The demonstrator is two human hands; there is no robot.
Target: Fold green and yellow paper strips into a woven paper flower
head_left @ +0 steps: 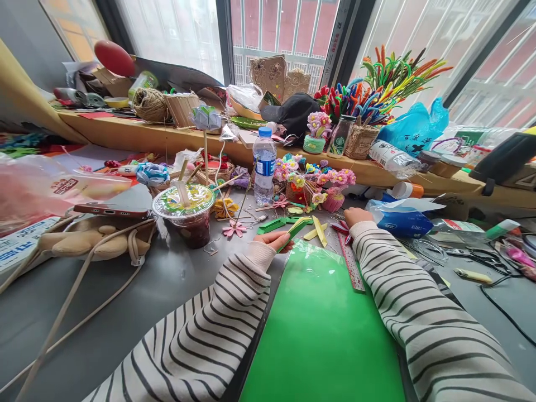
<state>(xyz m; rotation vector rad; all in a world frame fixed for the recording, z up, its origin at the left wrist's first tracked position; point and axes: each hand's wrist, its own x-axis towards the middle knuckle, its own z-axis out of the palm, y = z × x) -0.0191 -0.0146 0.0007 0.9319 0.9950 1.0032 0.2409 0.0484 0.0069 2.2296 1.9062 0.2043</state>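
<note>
My left hand pinches a folded green paper strip just beyond the top edge of a green sheet. Another folded green strip and crossed yellow strips lie on the table close by. To the right, my right hand is curled closed near a dark red and white ribbon piece; whatever it may hold is hidden. A pink ruler lies along the sheet's right edge, below that hand.
A lidded cup of dark drink, a pink paper flower and a water bottle stand or lie left of centre. Crochet flowers are behind the hands. Scissors and a blue tissue pack lie right.
</note>
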